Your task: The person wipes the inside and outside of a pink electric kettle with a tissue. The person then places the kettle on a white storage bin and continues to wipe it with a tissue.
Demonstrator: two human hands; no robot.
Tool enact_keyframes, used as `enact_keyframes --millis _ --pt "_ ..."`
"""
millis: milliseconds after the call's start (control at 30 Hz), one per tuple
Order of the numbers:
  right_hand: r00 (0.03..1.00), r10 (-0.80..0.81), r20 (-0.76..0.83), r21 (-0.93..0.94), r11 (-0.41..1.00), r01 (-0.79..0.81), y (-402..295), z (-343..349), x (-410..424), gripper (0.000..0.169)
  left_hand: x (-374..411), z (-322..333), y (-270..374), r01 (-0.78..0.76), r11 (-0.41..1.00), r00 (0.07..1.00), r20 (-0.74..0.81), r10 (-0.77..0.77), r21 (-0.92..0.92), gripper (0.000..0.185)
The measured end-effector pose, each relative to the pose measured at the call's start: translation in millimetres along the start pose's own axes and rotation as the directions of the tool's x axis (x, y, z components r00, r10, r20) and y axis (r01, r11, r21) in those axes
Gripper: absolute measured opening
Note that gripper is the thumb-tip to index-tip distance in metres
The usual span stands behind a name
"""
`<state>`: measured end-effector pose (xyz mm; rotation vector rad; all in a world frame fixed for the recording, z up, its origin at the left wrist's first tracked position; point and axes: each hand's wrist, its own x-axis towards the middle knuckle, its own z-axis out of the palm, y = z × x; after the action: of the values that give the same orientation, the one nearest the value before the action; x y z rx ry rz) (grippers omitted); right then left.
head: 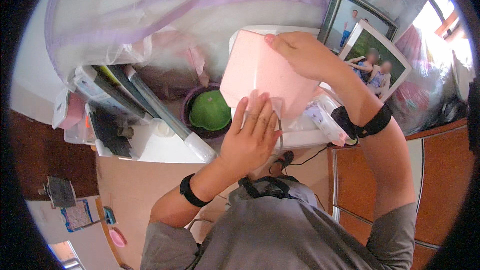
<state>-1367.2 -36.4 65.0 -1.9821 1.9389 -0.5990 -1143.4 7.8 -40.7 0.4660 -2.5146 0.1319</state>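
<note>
A pink, smooth-sided plastic box or bin is tilted in front of me over a white surface. My right hand grips its upper right edge, with the thumb on the near face. My left hand lies with its fingers spread flat against the lower edge of the same pink object, near a clear looped item. What is inside the pink object is hidden. Beside it on the left, a green plastic basin sits in a dark purple basin.
Two framed photographs lean at the right, near a plastic-wrapped bundle. A patterned white package lies by my right forearm. Long wrapped frames lean at the left. Purple-edged netting hangs behind. Wooden cabinet doors stand below right.
</note>
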Motion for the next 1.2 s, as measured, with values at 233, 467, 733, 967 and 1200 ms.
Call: enact_keyframes --millis 233,467,733,967,1200 --pt "0.999 -0.032 -0.011 -0.012 0.999 0.032 4 0 5 0.067 55 -14 -17 0.109 0.993 0.994 -0.016 -0.108 0.051 0.059" --pt "0.999 -0.018 0.045 0.042 0.999 0.016 6 0 9 0.067 45 31 22 -0.104 0.990 0.982 0.169 0.087 0.095 0.065" --pt "0.996 0.083 -0.009 -0.076 0.994 -0.084 -3 -4 5 0.066 -5 11 13 -0.138 0.974 0.969 0.229 0.095 0.180 0.063" --pt "0.996 0.092 0.003 -0.083 0.992 -0.091 -3 -3 14 0.069 37 7 8 -0.029 1.000 0.981 0.190 0.029 -0.002 0.064" --pt "0.992 0.122 0.031 -0.076 0.990 -0.120 0 -4 19 0.070 45 51 62 -0.277 0.895 0.869 0.490 0.077 0.351 0.078"
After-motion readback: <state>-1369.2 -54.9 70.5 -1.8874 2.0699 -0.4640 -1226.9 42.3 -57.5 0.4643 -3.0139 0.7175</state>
